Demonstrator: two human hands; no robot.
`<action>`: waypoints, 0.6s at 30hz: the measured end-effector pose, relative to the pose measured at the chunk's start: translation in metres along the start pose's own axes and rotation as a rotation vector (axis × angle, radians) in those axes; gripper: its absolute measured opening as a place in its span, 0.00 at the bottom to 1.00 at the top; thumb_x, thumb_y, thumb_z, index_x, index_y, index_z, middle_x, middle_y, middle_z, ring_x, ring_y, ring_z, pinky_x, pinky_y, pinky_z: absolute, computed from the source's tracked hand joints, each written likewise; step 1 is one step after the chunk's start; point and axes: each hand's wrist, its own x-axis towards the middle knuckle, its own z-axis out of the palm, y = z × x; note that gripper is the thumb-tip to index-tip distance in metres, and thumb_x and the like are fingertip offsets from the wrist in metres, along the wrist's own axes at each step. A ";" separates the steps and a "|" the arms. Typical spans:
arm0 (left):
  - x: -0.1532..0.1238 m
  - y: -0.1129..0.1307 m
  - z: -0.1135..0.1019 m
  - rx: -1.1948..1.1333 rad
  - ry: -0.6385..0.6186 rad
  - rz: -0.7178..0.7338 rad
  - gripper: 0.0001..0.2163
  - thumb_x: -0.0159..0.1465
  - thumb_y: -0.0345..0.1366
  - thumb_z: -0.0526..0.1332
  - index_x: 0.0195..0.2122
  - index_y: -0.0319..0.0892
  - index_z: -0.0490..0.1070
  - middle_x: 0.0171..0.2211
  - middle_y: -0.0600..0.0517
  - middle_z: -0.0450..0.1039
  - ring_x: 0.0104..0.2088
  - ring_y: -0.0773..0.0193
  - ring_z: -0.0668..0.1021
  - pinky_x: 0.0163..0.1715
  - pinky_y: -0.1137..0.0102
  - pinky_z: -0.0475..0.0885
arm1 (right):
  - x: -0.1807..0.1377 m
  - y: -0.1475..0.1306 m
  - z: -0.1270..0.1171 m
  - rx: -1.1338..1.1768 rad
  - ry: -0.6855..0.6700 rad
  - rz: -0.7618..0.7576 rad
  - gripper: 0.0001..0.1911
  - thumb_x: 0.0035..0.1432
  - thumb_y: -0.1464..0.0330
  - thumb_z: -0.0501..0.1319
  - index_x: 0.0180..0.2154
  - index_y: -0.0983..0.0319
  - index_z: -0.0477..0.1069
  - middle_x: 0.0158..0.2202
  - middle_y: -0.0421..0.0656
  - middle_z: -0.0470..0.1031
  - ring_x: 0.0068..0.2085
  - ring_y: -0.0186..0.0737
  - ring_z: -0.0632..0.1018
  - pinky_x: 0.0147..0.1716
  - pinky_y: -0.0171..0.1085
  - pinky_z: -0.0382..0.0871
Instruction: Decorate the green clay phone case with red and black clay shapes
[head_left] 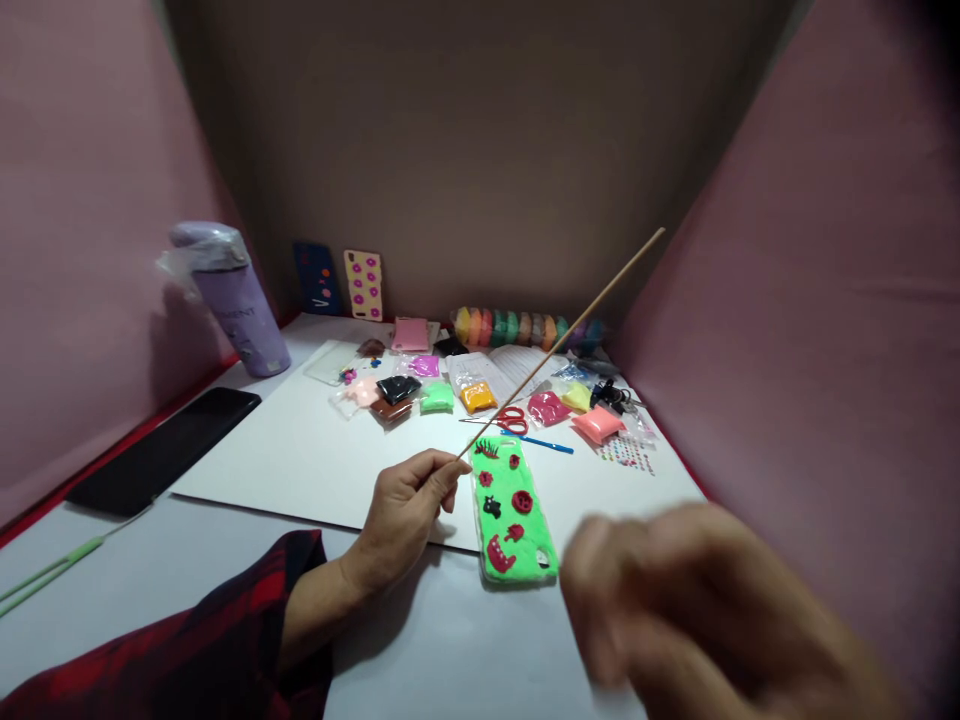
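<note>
My left hand (pixel 407 510) pinches the lower end of a long thin wooden stick (pixel 570 335) that slants up to the right over the table. Just right of that hand lies a green clay-covered phone case (pixel 512 515) with small red and black clay shapes on it. My right hand (pixel 697 610) is raised close to the camera at lower right, blurred by motion, so its fingers cannot be read.
Small bags of coloured clay (pixel 450 392), red scissors (pixel 511 420), a blue tool (pixel 544 443) and a sticker sheet (pixel 626 455) lie on a white board (pixel 300 450). A purple bottle (pixel 232 300), black phone (pixel 165 450), two decorated cases (pixel 364 283) and clay tubs (pixel 517 328) stand behind. Pink walls close both sides.
</note>
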 end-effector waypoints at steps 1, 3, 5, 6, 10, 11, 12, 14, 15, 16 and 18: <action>0.000 0.000 0.000 0.016 -0.019 0.013 0.11 0.63 0.41 0.60 0.30 0.38 0.75 0.18 0.57 0.62 0.19 0.72 0.63 0.19 0.75 0.57 | 0.013 0.004 -0.001 0.036 0.060 0.103 0.06 0.60 0.65 0.61 0.40 0.53 0.69 0.26 0.40 0.74 0.25 0.37 0.74 0.19 0.34 0.68; -0.001 0.000 0.000 0.067 -0.084 0.051 0.12 0.64 0.40 0.60 0.28 0.38 0.74 0.18 0.57 0.63 0.21 0.71 0.64 0.21 0.76 0.59 | 0.038 0.014 -0.003 0.091 -0.011 0.216 0.13 0.55 0.66 0.65 0.44 0.56 0.70 0.31 0.41 0.73 0.31 0.37 0.76 0.27 0.34 0.72; -0.002 0.000 0.000 0.124 -0.170 0.100 0.12 0.64 0.39 0.59 0.27 0.37 0.73 0.18 0.57 0.62 0.21 0.72 0.64 0.22 0.76 0.60 | 0.054 0.026 -0.003 0.127 -0.091 0.265 0.22 0.51 0.64 0.69 0.47 0.58 0.68 0.30 0.39 0.71 0.30 0.35 0.74 0.28 0.34 0.72; -0.003 -0.001 0.000 0.144 -0.204 0.122 0.12 0.65 0.38 0.58 0.28 0.37 0.73 0.18 0.57 0.62 0.21 0.72 0.64 0.22 0.76 0.60 | 0.058 0.031 -0.002 0.146 -0.091 0.281 0.21 0.51 0.63 0.68 0.46 0.59 0.68 0.27 0.37 0.70 0.28 0.33 0.72 0.26 0.33 0.70; -0.004 -0.003 -0.001 0.188 -0.214 0.166 0.11 0.66 0.35 0.56 0.30 0.37 0.74 0.18 0.58 0.61 0.21 0.72 0.64 0.22 0.76 0.60 | 0.057 0.047 0.001 0.118 0.143 0.275 0.19 0.55 0.56 0.65 0.25 0.62 0.63 0.19 0.33 0.61 0.20 0.26 0.62 0.18 0.28 0.60; -0.004 -0.004 -0.001 0.207 -0.210 0.180 0.11 0.66 0.35 0.57 0.31 0.37 0.74 0.19 0.58 0.62 0.21 0.72 0.64 0.22 0.76 0.61 | 0.055 0.050 0.001 0.108 0.167 0.273 0.19 0.55 0.55 0.64 0.25 0.62 0.62 0.19 0.33 0.60 0.19 0.26 0.62 0.18 0.28 0.59; -0.004 -0.004 -0.001 0.230 -0.214 0.201 0.10 0.66 0.34 0.57 0.31 0.37 0.75 0.19 0.58 0.63 0.21 0.72 0.64 0.22 0.76 0.61 | 0.053 0.052 0.001 0.098 0.159 0.267 0.17 0.55 0.56 0.64 0.28 0.61 0.64 0.19 0.33 0.61 0.20 0.26 0.63 0.18 0.28 0.59; -0.004 -0.004 -0.001 0.280 -0.236 0.267 0.09 0.65 0.32 0.57 0.30 0.36 0.75 0.19 0.56 0.65 0.21 0.72 0.65 0.22 0.76 0.61 | 0.049 0.057 0.000 0.058 0.063 0.237 0.12 0.58 0.58 0.63 0.35 0.60 0.67 0.22 0.34 0.64 0.22 0.28 0.66 0.20 0.30 0.61; -0.004 -0.004 -0.002 0.298 -0.250 0.301 0.09 0.65 0.32 0.58 0.30 0.36 0.75 0.20 0.56 0.67 0.21 0.72 0.66 0.22 0.76 0.62 | 0.047 0.059 -0.001 0.027 0.000 0.209 0.10 0.61 0.60 0.61 0.38 0.60 0.68 0.23 0.35 0.65 0.23 0.29 0.67 0.22 0.30 0.62; -0.004 -0.004 -0.002 0.309 -0.261 0.328 0.09 0.65 0.31 0.58 0.31 0.36 0.76 0.21 0.55 0.69 0.22 0.71 0.67 0.23 0.76 0.62 | 0.045 0.061 -0.003 -0.006 -0.058 0.175 0.08 0.63 0.61 0.58 0.38 0.60 0.69 0.24 0.36 0.66 0.25 0.30 0.68 0.23 0.31 0.63; -0.002 -0.004 -0.002 0.308 -0.267 0.350 0.08 0.65 0.31 0.58 0.34 0.36 0.77 0.24 0.52 0.74 0.23 0.70 0.70 0.23 0.76 0.64 | 0.041 0.066 -0.008 -0.055 -0.126 0.096 0.12 0.66 0.64 0.53 0.33 0.61 0.70 0.25 0.38 0.67 0.26 0.31 0.69 0.25 0.33 0.64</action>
